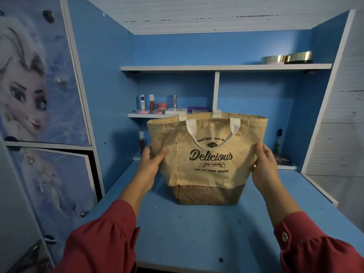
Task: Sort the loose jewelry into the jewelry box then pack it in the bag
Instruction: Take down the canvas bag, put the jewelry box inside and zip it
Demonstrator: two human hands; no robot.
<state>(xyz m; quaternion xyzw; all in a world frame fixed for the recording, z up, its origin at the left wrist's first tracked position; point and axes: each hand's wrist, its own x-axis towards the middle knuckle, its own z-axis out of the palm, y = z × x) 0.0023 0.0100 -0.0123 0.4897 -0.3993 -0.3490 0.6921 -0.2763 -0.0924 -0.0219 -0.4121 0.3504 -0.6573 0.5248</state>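
Jute bag [206,164] upright — gripped between left hand [151,160], right hand [264,162].

Single head-worn view, forward and down, close over the blue desk [197,233] toward its shelves [226,67].

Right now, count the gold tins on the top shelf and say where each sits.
2. Both stand at the right end of the top shelf: the left gold tin and the right gold tin, side by side and touching or nearly so. Nothing seems hidden behind them.
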